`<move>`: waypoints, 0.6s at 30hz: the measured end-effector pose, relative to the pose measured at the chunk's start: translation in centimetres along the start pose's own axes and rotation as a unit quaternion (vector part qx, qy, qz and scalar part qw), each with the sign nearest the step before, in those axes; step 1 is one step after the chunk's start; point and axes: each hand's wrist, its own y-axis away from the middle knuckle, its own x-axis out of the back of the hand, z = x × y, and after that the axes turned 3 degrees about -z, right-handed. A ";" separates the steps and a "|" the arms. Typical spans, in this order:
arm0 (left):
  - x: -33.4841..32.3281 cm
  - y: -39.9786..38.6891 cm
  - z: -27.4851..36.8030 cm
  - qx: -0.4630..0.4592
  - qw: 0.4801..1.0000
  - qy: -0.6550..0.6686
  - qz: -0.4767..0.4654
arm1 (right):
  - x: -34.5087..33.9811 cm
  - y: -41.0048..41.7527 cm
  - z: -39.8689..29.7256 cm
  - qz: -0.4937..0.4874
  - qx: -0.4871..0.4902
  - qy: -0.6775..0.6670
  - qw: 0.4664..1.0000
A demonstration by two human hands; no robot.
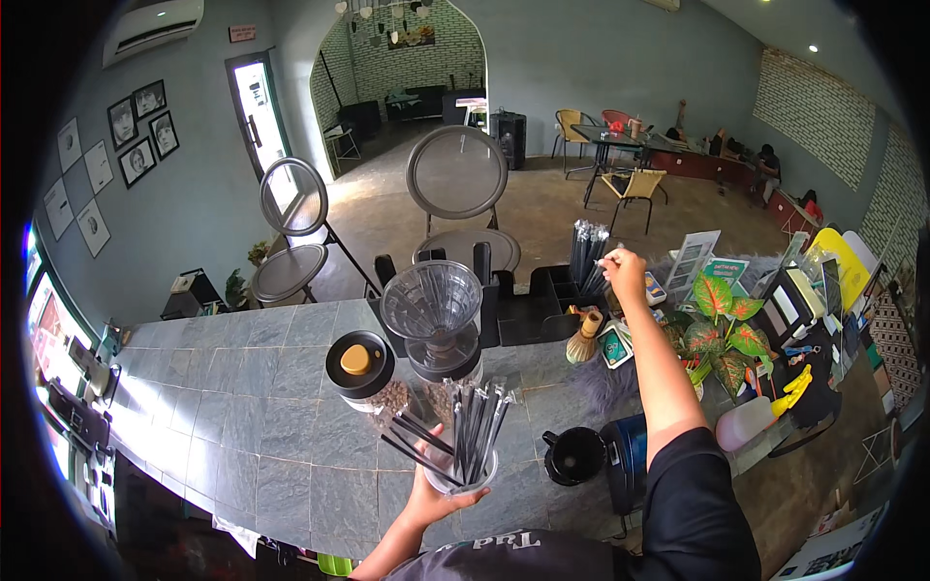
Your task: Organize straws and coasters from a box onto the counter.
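Note:
My left hand (pixel 436 490) is closed around a clear plastic cup (pixel 488 476) near the counter's front edge. Black wrapped straws (pixel 476 432) stand in the cup, and a few lean out to the left. My right hand (pixel 623 272) reaches to the back of the counter, its fingertips pinched at the wrapped top of a black straw. Beside those fingers, more wrapped black straws (pixel 581 250) stand upright in a compartment of a black organizer (pixel 534 330). A bamboo whisk (pixel 583 341) stands in front of that organizer.
A glass dripper (pixel 431 301) and a black-lidded jar of beans (pixel 361 363) stand behind the cup. Right of it are a black mug (pixel 574 455) and a dark blue container (pixel 631 450). Farther right are a leafy plant (pixel 726 338) and a spray bottle (pixel 745 423). Seated people are in the far background.

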 end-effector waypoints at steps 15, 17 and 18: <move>-1.0 -0.3 1.1 -0.040 0.998 -0.056 -0.004 | 5.3 7.1 -15.6 -0.161 0.003 -0.208 0.965; -0.9 0.0 1.3 -0.040 0.997 -0.061 -0.010 | 5.5 10.5 -18.9 -0.330 -0.038 -0.310 0.891; -1.0 0.0 1.6 -0.043 0.997 -0.069 -0.013 | 5.5 12.2 -20.0 -0.386 -0.013 -0.320 0.865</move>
